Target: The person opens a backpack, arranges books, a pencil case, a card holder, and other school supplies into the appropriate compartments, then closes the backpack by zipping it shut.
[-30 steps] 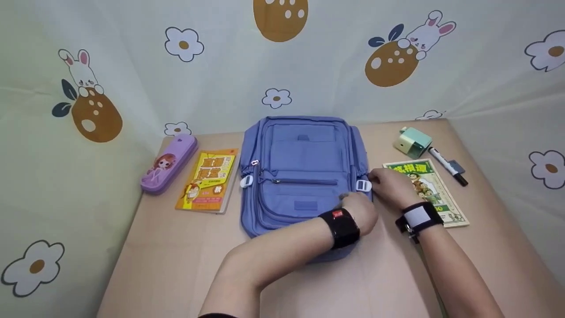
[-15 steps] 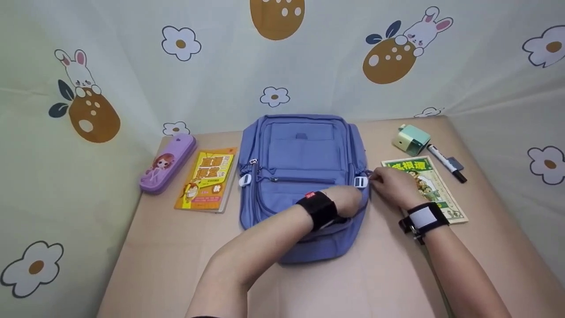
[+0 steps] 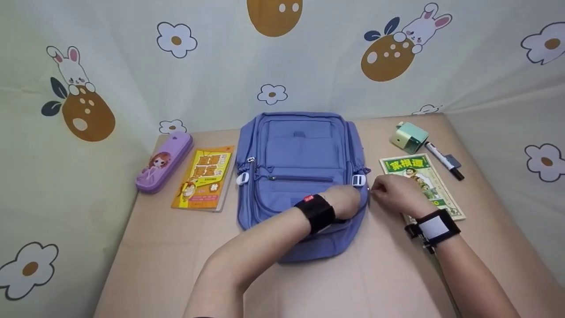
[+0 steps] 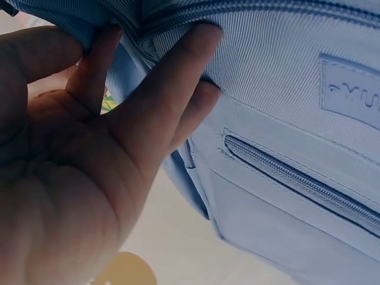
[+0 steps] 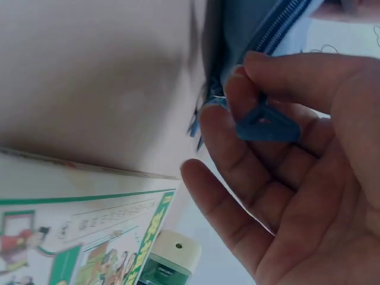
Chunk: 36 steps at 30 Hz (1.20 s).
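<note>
A blue backpack (image 3: 300, 152) lies front side up on the table. My left hand (image 3: 344, 201) holds the fabric at its lower right side. In the left wrist view, the thumb and a finger of my left hand (image 4: 89, 136) meet at the fabric, and other fingers lie against the front panel. Just outside the bag's right edge, my right hand (image 3: 401, 194) pinches a zipper pull. Seen from the right wrist, the zipper pull (image 5: 267, 123) is a blue triangular loop by the zipper teeth (image 5: 279, 27), between thumb and index finger.
Left of the bag lie an orange book (image 3: 205, 179) and a purple pencil case (image 3: 165, 162). To the right are a green comic book (image 3: 441, 194), a pencil sharpener (image 3: 409, 138) and a marker (image 3: 443, 160). A patterned curtain (image 3: 220, 70) stands behind the table (image 3: 176, 265).
My left hand has shifted left and slightly up along the bag's side, then stayed there. My right hand has moved down the right edge, towards me, with the zipper pull.
</note>
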Each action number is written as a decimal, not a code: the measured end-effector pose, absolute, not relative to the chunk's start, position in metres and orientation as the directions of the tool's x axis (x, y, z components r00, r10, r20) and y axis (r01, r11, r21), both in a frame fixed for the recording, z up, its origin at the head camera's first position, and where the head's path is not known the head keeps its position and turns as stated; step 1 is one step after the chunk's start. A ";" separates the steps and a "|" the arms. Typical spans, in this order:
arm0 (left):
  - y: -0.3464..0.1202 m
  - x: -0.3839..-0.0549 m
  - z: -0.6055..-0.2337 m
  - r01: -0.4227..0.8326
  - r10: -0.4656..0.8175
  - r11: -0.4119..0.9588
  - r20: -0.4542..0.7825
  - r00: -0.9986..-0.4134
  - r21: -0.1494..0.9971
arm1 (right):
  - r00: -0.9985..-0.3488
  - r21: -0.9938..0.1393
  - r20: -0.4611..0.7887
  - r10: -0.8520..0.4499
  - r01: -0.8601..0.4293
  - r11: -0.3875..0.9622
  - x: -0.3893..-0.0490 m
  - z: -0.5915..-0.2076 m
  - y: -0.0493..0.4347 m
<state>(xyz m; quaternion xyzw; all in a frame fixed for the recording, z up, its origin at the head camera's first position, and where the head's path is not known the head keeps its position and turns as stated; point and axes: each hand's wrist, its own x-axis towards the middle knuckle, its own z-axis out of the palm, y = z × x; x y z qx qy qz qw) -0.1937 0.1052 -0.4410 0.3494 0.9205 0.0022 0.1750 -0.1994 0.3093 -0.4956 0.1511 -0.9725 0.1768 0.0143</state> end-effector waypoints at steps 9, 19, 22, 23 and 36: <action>0.091 -0.151 -0.435 0.667 0.644 0.745 -0.283 -0.711 0.017 | -0.967 -0.348 0.083 -0.242 -0.255 0.902 -0.197 -0.499 0.309; 0.074 -0.159 -0.435 0.649 0.660 0.746 -0.296 -0.691 0.148 | -0.967 -0.377 0.112 -0.228 -0.254 0.890 -0.191 -0.501 0.309; 0.071 -0.164 -0.436 0.630 0.653 0.754 -0.317 -0.687 0.186 | -0.965 -0.367 0.120 -0.234 -0.262 0.893 -0.184 -0.500 0.308; 0.070 -0.164 -0.436 0.628 0.654 0.753 -0.320 -0.685 0.194 | -0.964 -0.364 0.119 -0.237 -0.265 0.893 -0.182 -0.500 0.308; 0.065 -0.167 -0.440 0.620 0.667 0.745 -0.293 -0.685 0.245 | -0.943 -0.388 0.094 -0.318 -0.329 0.861 -0.138 -0.487 0.288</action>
